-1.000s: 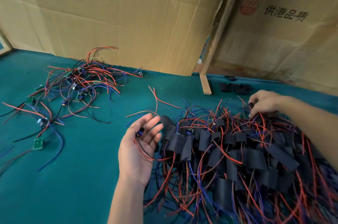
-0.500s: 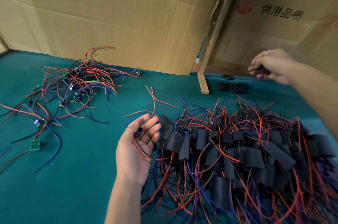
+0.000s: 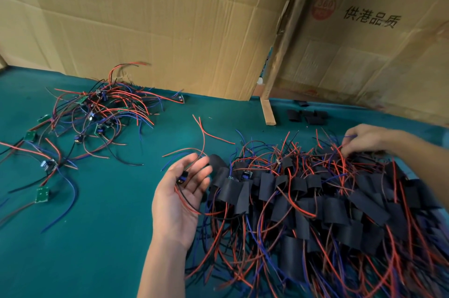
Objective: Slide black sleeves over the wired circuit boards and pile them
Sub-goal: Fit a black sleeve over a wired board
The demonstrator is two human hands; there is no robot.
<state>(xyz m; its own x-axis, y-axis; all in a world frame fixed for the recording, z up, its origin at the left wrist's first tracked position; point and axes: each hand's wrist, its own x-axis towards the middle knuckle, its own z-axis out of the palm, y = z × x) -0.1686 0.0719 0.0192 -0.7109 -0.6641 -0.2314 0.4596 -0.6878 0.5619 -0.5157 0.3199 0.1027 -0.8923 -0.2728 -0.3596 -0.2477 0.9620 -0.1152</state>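
The left hand (image 3: 181,196) lies palm up and open, a small wired board (image 3: 182,178) resting loose on its fingers. Beside it spreads the sleeved pile (image 3: 315,203). The right hand (image 3: 364,138), curled, pinches wires at the pile's far edge. Bare boards (image 3: 97,115) lie far left on the tabletop (image 3: 97,237).

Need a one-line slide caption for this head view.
Left hand cradles a bare wired circuit board palm-up; right hand reaches into the pile of sleeved boards.

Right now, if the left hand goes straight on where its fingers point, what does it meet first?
Probably the loose red wires lying on the green table just beyond the left hand; its fingers point up and slightly right. Farther on stands the cardboard. Depth is unclear.
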